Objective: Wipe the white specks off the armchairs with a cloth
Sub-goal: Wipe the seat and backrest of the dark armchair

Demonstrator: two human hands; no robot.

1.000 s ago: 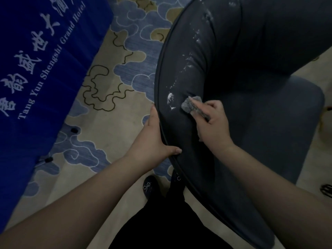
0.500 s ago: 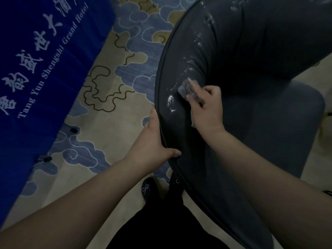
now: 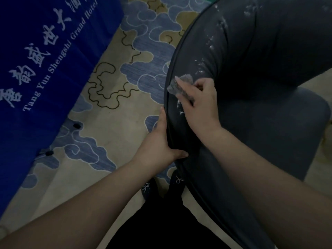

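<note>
A dark grey armchair (image 3: 269,132) fills the right half of the head view, its curved backrest rim running down the middle. White specks (image 3: 203,66) dot the top of the rim, with a smear (image 3: 179,105) beside my right hand. My right hand (image 3: 199,103) holds a small grey cloth (image 3: 179,85) pressed to the rim near its outer edge. My left hand (image 3: 159,142) grips the rim's outer edge below, thumb on top and fingers behind it.
A blue cloth with white lettering (image 3: 41,69) hangs at the left. Patterned beige and blue carpet (image 3: 111,114) lies between it and the chair. My dark shoes (image 3: 149,187) stand by the chair's base.
My right hand has slid the cloth leftward toward the rim's outer edge, past the white smear. My left hand keeps its grip.
</note>
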